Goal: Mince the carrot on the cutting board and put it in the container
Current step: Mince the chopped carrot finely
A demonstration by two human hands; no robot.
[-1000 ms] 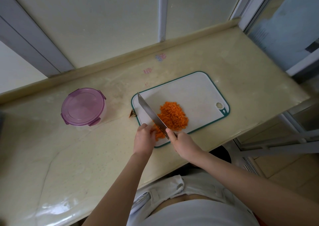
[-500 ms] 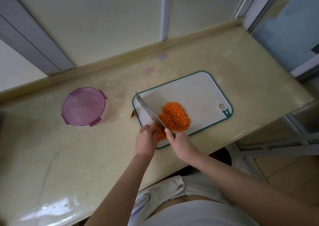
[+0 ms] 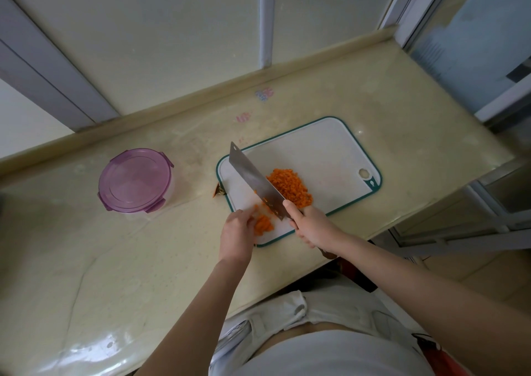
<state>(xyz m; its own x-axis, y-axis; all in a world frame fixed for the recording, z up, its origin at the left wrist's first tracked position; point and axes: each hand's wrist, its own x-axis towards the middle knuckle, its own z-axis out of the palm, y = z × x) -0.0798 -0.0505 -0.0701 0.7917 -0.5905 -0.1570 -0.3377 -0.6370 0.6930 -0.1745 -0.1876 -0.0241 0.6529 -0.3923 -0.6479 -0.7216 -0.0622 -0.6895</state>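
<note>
A heap of minced carrot [image 3: 290, 187] lies on the white, teal-rimmed cutting board [image 3: 321, 151]. My right hand [image 3: 311, 225] grips the handle of a cleaver [image 3: 254, 179], whose blade is tilted, flat side showing, with carrot bits stuck to it. My left hand [image 3: 237, 233] rests at the board's near left corner, its curled fingers touching a small uncut bunch of carrot strips [image 3: 263, 223]. The round container [image 3: 135, 181] with a purple lid clipped on stands on the counter to the left of the board.
A carrot end scrap [image 3: 219, 193] lies on the beige counter just left of the board. The counter's front edge runs close below the board, and its right end drops off past the board. A raised ledge and window panels stand behind.
The cleaver has lifted and tilted so its flat side shows. A small bunch of carrot now lies apart from the heap, by my left fingers.
</note>
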